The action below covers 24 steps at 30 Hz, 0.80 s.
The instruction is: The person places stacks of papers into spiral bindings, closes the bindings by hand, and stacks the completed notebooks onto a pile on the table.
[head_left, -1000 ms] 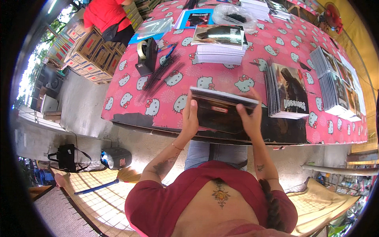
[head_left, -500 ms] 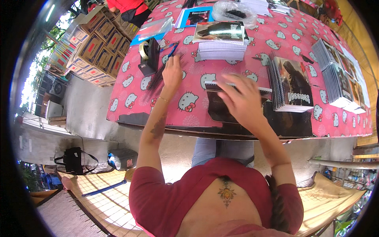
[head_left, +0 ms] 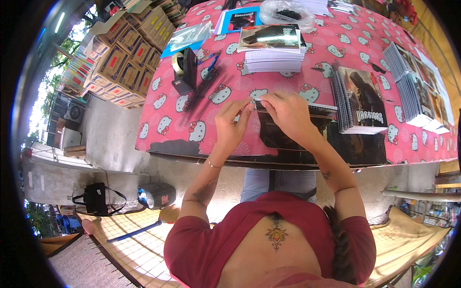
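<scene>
A dark-covered notebook (head_left: 283, 133) lies at the table's near edge, its top edge away from me. At that edge's left end my left hand (head_left: 233, 120) is closed in a pinch; what sits between its fingertips is too small to make out. My right hand (head_left: 291, 117) grips the same corner, fingertips almost touching the left ones and covering part of the edge. Left of my hands lie loose black spiral coils (head_left: 199, 91), next to a black tape dispenser (head_left: 186, 72) and blue pens (head_left: 212, 62).
Spiral-bound notebooks are stacked (head_left: 361, 103) to the right, with another stack (head_left: 408, 96) beyond. Behind my hands stands a pile of loose page blocks (head_left: 273, 61) topped by a cover. A clear plastic bag (head_left: 307, 20) holds black items. Cardboard boxes (head_left: 115, 65) rise at left.
My left hand has come from beside the pens and coils to the notebook's corner. My right hand has moved slightly left, its spread fingers now closed on that corner.
</scene>
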Tool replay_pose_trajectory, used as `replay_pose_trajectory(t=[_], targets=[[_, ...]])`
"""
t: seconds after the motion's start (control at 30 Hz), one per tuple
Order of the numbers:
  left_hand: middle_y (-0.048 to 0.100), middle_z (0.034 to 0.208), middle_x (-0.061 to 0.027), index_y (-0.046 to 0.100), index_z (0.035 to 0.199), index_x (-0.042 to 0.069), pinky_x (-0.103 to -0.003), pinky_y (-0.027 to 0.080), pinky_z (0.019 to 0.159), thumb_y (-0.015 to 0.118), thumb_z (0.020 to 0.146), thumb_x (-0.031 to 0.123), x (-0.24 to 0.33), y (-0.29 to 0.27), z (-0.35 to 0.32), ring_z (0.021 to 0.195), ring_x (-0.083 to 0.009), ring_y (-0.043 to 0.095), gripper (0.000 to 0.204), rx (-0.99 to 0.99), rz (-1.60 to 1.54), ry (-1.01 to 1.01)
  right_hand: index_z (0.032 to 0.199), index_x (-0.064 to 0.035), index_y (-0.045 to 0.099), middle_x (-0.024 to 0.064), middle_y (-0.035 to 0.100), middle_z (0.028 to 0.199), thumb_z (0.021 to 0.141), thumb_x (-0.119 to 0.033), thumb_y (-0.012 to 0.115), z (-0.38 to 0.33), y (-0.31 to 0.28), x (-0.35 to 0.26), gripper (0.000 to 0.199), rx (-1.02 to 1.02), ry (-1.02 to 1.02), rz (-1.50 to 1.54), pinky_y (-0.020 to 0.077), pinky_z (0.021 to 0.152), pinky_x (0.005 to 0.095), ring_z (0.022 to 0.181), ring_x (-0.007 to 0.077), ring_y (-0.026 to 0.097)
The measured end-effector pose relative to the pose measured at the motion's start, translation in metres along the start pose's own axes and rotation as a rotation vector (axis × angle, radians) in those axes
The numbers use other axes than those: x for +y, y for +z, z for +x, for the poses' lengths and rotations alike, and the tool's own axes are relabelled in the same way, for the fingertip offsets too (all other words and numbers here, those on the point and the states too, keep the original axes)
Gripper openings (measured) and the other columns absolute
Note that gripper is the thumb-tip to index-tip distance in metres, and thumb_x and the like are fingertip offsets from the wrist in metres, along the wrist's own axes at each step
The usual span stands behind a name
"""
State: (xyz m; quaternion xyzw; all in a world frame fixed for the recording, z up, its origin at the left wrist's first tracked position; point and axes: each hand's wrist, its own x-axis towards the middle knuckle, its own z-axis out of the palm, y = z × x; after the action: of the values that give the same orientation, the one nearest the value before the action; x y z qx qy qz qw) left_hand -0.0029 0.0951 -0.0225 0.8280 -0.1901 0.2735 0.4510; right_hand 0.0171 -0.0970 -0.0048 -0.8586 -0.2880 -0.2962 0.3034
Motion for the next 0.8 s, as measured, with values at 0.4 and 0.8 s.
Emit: replay_pose_trajectory(t=[0.4, 0.8], targets=[[0.066, 0.107, -0.0127, 0.064, 0.116, 0.003, -0.039, 0.05, 0.061, 0.074, 0.09, 0.012, -0.009, -0.024, 0.044, 0.078, -0.0268, 0.066, 0.029, -0.537, 0.092, 0.106, 0.105, -0.0051, 0.067, 0.011, 0.066, 0.103, 0.087, -0.008, 0.07, 0.001, -0.015, 0.0, 0.019, -0.125, 0.055, 0.157, 0.0531, 0.07, 0.0459, 0.084, 0.0353, 0.066], [0.064, 0.085, -0.0118, 0.07, 0.1, 0.006, -0.043, 0.048, 0.058, 0.071, 0.093, 0.021, -0.003, -0.017, 0.058, 0.065, -0.0288, 0.065, 0.017, -0.48, 0.107, 0.249, 0.108, -0.0084, 0.069, 0.0116, 0.066, 0.098, 0.089, -0.015, 0.069, -0.005, -0.037, 0.007, 0.02, -0.023, -0.094, -0.07, 0.0506, 0.064, 0.045, 0.08, 0.0353, 0.067]])
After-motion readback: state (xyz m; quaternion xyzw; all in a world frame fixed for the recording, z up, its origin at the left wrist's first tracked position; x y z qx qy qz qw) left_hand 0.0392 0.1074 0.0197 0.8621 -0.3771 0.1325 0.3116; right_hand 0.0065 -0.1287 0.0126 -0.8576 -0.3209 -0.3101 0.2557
